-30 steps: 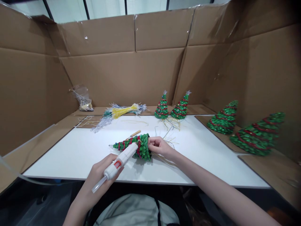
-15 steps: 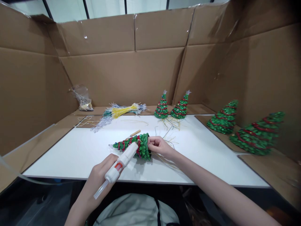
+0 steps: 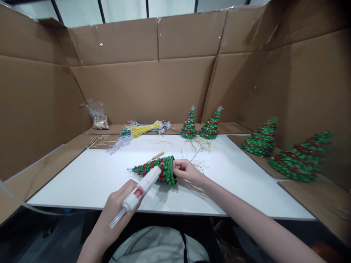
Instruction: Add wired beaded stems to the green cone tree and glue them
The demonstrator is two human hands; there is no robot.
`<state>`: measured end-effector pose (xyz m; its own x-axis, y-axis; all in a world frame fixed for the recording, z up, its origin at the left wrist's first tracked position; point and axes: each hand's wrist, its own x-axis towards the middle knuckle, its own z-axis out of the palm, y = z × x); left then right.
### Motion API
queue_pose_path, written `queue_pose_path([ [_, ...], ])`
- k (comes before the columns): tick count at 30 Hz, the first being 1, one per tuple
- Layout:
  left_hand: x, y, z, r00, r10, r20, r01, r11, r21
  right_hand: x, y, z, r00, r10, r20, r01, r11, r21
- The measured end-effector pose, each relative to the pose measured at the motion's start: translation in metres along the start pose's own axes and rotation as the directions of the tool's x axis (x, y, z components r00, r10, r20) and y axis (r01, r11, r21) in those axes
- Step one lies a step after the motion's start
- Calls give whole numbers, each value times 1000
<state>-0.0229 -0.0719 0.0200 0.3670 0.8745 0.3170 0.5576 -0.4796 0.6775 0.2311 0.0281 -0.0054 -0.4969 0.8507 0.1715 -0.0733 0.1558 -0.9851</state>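
Observation:
A small green Christmas tree (image 3: 156,170) with red garland lies on its side on the white table (image 3: 87,179), tip pointing left. My left hand (image 3: 116,208) is closed round a white glue gun (image 3: 138,190), whose nozzle rests against the tree's side. My right hand (image 3: 186,170) pinches the tree's base edge, where thin yellow strands (image 3: 196,184) trail out to the right.
Two small finished trees (image 3: 199,126) stand at the table's back. Two larger trees (image 3: 282,148) sit on cardboard at the right. Bundled yellow and silver strands (image 3: 142,128) and a plastic bag (image 3: 95,114) lie at the back left. A wooden-handled tool (image 3: 157,156) lies behind the tree. Cardboard walls surround the table.
The glue gun has slid slightly back toward me in my left hand. The tree and my right hand have hardly moved.

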Motion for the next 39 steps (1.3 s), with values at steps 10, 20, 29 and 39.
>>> queue_pose_path([
  [10,0,0,3,1000,-25,-4,25,999,-37,-1,-2,1,1000,-7,-9,7,1000,0],
  [20,3,2,3,999,-36,-29,36,999,-11,0,-1,-1,1000,-5,2,5,1000,-9],
  [29,1,1,4,999,-35,-34,35,999,6,-1,-2,1,1000,-2,-12,2,1000,-18],
  [39,0,2,3,999,-26,-36,27,1000,15,-1,-3,0,1000,-5,-4,5,1000,-22],
])
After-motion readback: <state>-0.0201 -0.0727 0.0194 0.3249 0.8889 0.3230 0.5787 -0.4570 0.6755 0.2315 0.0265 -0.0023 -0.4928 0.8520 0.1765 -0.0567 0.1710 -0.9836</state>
